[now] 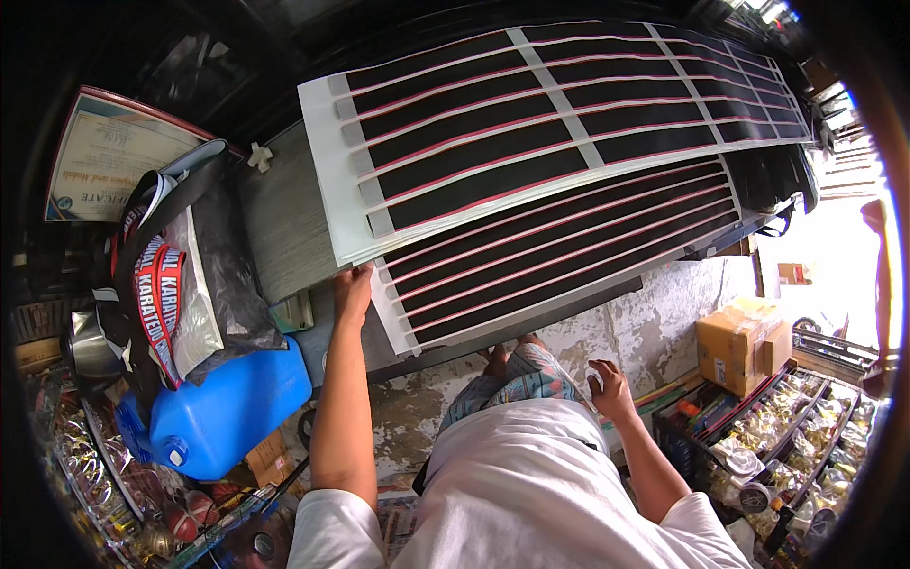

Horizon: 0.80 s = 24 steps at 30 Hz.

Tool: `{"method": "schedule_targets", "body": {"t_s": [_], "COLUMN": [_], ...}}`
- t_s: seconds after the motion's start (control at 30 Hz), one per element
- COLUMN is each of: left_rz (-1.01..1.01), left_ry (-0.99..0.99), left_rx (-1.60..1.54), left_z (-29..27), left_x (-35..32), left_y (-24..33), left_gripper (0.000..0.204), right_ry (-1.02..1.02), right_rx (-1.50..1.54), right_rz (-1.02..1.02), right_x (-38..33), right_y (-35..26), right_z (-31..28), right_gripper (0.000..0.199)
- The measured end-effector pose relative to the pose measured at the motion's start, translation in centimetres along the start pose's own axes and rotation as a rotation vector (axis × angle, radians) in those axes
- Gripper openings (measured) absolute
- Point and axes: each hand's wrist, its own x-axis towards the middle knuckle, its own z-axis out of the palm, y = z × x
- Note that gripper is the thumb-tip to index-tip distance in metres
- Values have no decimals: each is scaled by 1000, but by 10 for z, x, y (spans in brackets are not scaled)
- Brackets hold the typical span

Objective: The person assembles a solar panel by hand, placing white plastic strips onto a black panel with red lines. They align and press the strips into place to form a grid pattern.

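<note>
A stack of long white sheets printed with black panels and red-and-white stripes [493, 133] lies across the dark table. My left hand [353, 296] is closed at its near left corner, with the fingertips partly hidden at the sheet edge. Under that corner and nearer to me lies another striped black sheet [569, 251], partly covered by the stack. My right hand [609, 387] hangs by my right hip, holding nothing, its fingers loosely bent and apart.
Left of the table stand a blue plastic jug [232, 408], a black bag with lettered straps [213, 275] and a framed certificate [114, 156]. A cardboard box [744, 343] sits at right above crates of small bagged items [796, 446]. The concrete floor [654, 327] is worn.
</note>
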Motion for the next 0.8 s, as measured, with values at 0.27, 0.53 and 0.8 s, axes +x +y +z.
{"method": "schedule_targets", "body": {"t_s": [0.27, 0.53, 0.8], "left_rz": [1, 133, 329], "left_ry": [-30, -67, -27], "left_rx": [-39, 508, 406], "left_z": [-14, -11, -8], "left_x": [3, 3, 4], "left_y": [-9, 0, -15], "left_gripper": [31, 41, 52], "right_ry": [-26, -32, -36], "right_rx": [-1, 45, 32], "right_rz": [-92, -98, -110], "right_x": [16, 45, 42], "right_y": [-6, -43, -42], "right_z": [1, -4, -4], "right_gripper": [34, 40, 41]}}
